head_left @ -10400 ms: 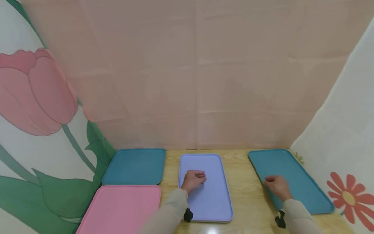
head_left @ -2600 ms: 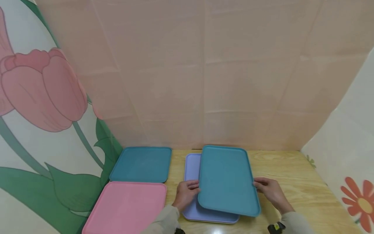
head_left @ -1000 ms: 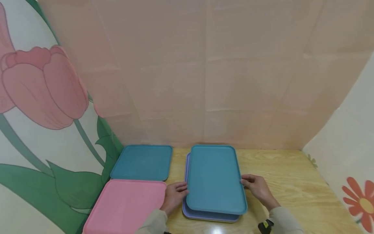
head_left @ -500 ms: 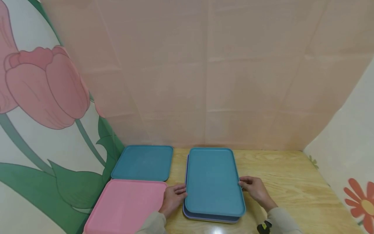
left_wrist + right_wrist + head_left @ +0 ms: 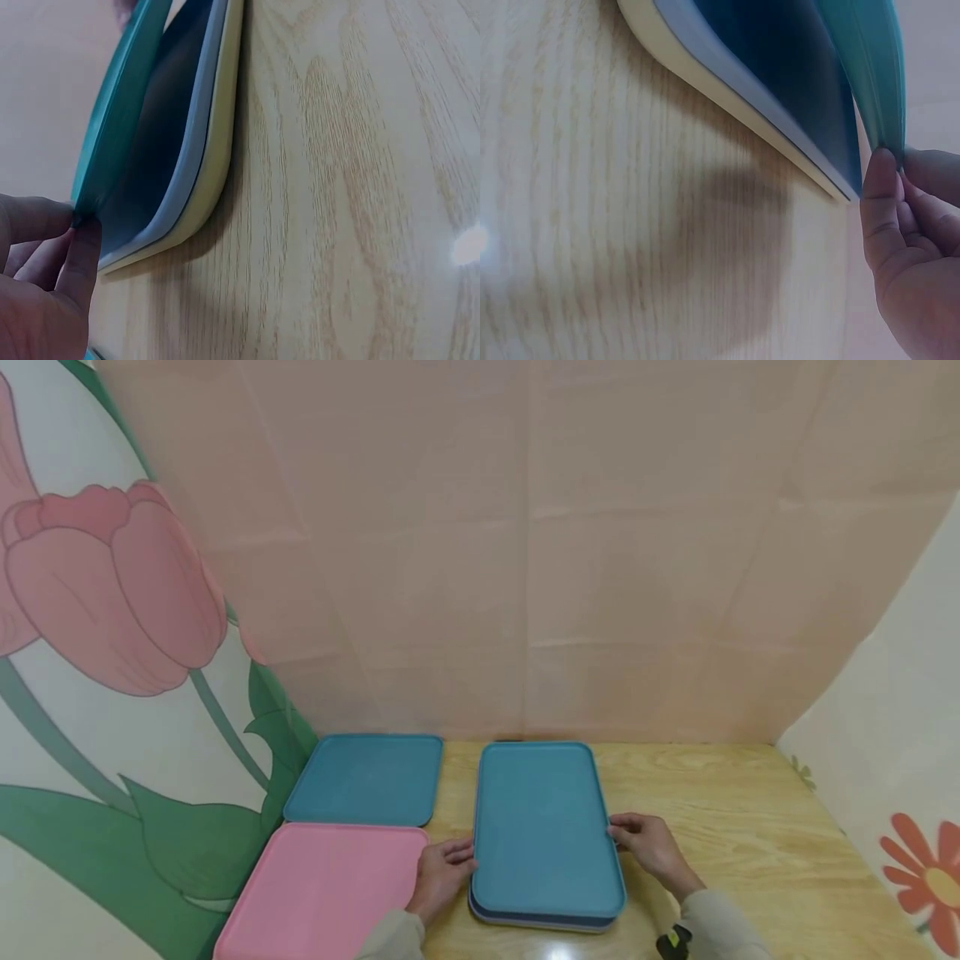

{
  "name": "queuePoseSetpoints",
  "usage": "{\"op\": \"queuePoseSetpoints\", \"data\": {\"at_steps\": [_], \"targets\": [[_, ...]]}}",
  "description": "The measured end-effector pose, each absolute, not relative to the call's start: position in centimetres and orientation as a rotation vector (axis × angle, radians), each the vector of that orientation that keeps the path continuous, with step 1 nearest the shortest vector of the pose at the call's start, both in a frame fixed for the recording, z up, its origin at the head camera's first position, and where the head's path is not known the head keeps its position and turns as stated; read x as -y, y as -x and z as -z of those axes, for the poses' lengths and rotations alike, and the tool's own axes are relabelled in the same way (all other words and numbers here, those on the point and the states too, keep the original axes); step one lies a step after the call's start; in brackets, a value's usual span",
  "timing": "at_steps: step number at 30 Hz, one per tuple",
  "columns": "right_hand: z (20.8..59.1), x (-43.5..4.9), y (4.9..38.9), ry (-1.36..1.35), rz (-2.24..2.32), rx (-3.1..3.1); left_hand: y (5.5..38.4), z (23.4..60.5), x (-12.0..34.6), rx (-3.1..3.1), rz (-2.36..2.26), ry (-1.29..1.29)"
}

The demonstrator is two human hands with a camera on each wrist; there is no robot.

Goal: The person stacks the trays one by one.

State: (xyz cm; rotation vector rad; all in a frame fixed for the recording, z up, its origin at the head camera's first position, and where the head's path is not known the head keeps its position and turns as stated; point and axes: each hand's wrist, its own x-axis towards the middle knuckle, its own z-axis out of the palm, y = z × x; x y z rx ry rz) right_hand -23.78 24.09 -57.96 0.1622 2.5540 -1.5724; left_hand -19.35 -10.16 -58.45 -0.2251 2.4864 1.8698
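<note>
A teal tray (image 5: 547,827) is held level between my two hands, just above a stack of trays. At its left edge my left hand (image 5: 441,872) pinches the rim between thumb and fingers; my right hand (image 5: 654,852) pinches the opposite rim. Beneath it, in the left wrist view, lies a lavender tray (image 5: 196,112) on top of a cream-yellow tray (image 5: 221,142). The right wrist view shows a gap between the raised teal tray (image 5: 874,67) and the lavender tray's rim (image 5: 727,75). From above, the teal tray hides most of the stack.
A second teal tray (image 5: 365,779) lies at the back left of the wooden table (image 5: 720,827). In front of it is a pink tray (image 5: 322,893), close to my left forearm. A beige sheet (image 5: 525,552) hangs behind the table, and flower-printed panels stand at both sides.
Both hands have carried the teal tray from the table's right side leftward over the lavender one. Over the last second it has come lower and lined up more closely with the stack.
</note>
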Motion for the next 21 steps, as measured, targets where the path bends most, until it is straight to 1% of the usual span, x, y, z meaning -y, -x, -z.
{"op": "queuePoseSetpoints", "data": {"at_steps": [12, 18, 21], "targets": [[58.4, -23.9, 23.7, -0.171, 1.541, -2.568, 19.3, 59.0, 10.2, -2.494, -1.847, 0.25], [58.9, -23.8, 24.0, -0.201, 1.516, -2.578, 19.1, 59.3, 10.4, -2.496, -1.867, 0.22], [59.1, -24.1, 23.9, -0.122, 1.549, -2.554, 19.1, 59.4, 10.4, -2.5, -1.875, 0.221]]}}
